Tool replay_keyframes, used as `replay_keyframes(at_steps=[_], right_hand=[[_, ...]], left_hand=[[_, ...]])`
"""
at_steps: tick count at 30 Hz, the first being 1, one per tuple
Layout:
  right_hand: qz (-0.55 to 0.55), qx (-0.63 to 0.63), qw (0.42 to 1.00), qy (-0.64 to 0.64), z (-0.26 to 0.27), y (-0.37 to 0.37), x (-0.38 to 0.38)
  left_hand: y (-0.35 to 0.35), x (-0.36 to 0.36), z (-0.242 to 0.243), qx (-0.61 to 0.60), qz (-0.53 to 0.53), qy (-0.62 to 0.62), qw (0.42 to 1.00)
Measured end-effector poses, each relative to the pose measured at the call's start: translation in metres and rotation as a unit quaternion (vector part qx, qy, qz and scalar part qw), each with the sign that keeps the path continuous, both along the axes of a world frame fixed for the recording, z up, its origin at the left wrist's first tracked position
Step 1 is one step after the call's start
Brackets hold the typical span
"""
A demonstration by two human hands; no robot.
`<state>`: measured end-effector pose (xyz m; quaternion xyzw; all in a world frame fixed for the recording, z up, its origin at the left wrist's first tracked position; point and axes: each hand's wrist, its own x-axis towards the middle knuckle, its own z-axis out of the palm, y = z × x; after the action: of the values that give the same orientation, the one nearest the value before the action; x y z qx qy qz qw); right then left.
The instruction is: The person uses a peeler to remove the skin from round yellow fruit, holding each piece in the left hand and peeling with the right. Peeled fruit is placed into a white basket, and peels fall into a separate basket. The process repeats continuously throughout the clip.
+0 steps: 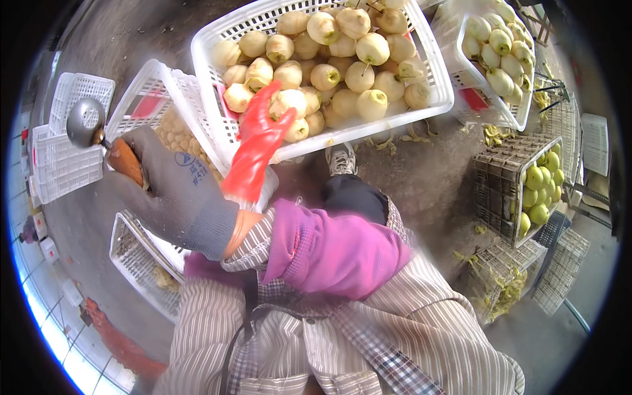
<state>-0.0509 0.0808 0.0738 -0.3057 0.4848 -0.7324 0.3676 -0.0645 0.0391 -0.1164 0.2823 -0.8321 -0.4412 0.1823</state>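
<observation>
My left hand (pixel 264 128), in a red rubber glove, reaches into a white plastic crate (pixel 365 129) of peeled pears. Its thumb and fingers lie around a peeled pear (pixel 288 102) near the crate's front left corner. My right hand (pixel 170 190), in a grey coated work glove, crosses over the left forearm. It grips the wooden handle (pixel 126 160) of a hand tool with a rounded metal head (pixel 85 122), which points up and left. Many pears in the crate have a cut or hollowed end, and some keep their stems.
Left of the crate, a tilted white crate (pixel 159 74) holds small pale round pieces. Another crate of peeled pears (pixel 498 81) stands at upper right; below it, a crate (pixel 498 182) holds green unpeeled pears. Peelings (pixel 508 291) fill a lower crate. Stacked white crates (pixel 69 163) stand far left.
</observation>
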Motion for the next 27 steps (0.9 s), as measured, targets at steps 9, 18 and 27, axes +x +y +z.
replay_keyframes(at_steps=[9,18,27], right_hand=[[-0.04,-0.009,0.999,-0.015,-0.001,0.004,-0.019],[-0.231,0.009,0.945,0.23,-0.007,-0.012,-0.051],[0.12,0.141,0.973,-0.136,0.015,-0.027,0.01]], left_hand=[[-0.019,-0.029,-0.026,-0.074,-0.063,-0.207,0.974],[-0.053,0.051,0.129,0.326,0.016,0.152,0.933],[-0.011,0.161,0.178,0.161,0.262,0.265,0.914]])
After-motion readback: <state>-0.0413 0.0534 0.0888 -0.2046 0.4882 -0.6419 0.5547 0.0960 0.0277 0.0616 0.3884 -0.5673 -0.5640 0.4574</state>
